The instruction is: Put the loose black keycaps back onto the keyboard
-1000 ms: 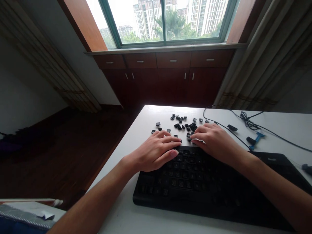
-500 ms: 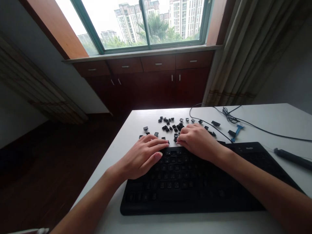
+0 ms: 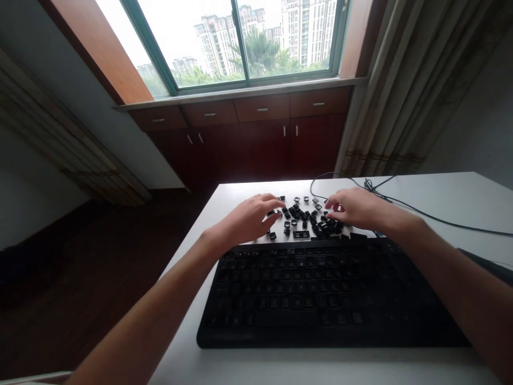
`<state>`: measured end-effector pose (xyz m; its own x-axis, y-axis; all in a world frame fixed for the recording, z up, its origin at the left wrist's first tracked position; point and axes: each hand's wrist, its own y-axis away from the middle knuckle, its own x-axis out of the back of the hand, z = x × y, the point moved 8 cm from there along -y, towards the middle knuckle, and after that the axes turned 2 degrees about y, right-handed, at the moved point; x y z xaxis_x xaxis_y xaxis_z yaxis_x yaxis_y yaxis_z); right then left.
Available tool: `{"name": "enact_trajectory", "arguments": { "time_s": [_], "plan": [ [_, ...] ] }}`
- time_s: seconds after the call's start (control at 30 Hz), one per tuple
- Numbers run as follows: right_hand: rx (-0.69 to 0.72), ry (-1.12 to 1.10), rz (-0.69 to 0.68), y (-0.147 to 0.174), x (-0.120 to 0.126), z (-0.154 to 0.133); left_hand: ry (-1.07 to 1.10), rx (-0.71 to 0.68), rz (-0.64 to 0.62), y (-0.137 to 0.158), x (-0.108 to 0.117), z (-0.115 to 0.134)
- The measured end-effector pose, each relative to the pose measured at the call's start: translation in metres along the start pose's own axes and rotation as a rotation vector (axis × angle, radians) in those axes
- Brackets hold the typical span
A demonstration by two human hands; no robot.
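Observation:
A black keyboard (image 3: 288, 321) lies along the front of the white table, and dark key sockets show across its left and middle part. Beyond its back edge, several loose black keycaps (image 3: 297, 211) are scattered, packed closest towards the right. My left hand (image 3: 252, 215) is over the left side of these keycaps, thumb and fingers apart, holding nothing that I can see. At the right side of the pile is my right hand (image 3: 355, 207), its thumb and bent fingers apart around a gap. Whether its fingertips touch a keycap cannot be made out.
A black cable (image 3: 433, 214) loops across the back right of the white table (image 3: 452, 192). A dark tool (image 3: 491, 267) lies right of the keyboard, partly behind my right forearm. Red-brown cabinets (image 3: 256, 144) stand under the window beyond the table.
Both hands have moved from the keyboard's back edge out over the keycaps. My right hand went right, my left slightly right and away from me. The keycaps now lie closer together.

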<state>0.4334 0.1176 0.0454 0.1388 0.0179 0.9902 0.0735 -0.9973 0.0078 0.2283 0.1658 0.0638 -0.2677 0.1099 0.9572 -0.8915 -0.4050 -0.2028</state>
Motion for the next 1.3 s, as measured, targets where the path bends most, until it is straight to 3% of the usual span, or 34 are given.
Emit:
{"name": "enact_trajectory", "arguments": {
  "time_s": [0.13, 0.27, 0.67, 0.83, 0.97, 1.13, 1.3],
  "plan": [
    [0.136, -0.014, 0.035, 0.001, 0.001, -0.034, -0.003, -0.075, -0.073, -0.029, -0.019, -0.003],
    [0.216, -0.007, 0.066, 0.003, -0.004, -0.054, 0.007, -0.151, -0.117, -0.037, -0.030, 0.000],
    [0.254, 0.056, 0.148, 0.003, -0.021, -0.072, 0.002, -0.149, -0.058, -0.032, -0.030, 0.000],
    [0.265, 0.071, 0.150, 0.004, -0.021, -0.073, 0.002, -0.128, -0.052, -0.030, -0.022, 0.002],
    [0.265, 0.078, 0.158, 0.006, -0.017, -0.075, -0.012, -0.097, 0.015, -0.028, 0.004, 0.010],
    [0.246, 0.075, 0.213, 0.017, 0.003, -0.081, -0.013, -0.054, 0.107, 0.002, 0.034, 0.035],
    [0.240, -0.020, 0.314, 0.064, 0.013, -0.103, 0.109, 0.062, 0.045, 0.079, 0.022, 0.059]
  ]
}}
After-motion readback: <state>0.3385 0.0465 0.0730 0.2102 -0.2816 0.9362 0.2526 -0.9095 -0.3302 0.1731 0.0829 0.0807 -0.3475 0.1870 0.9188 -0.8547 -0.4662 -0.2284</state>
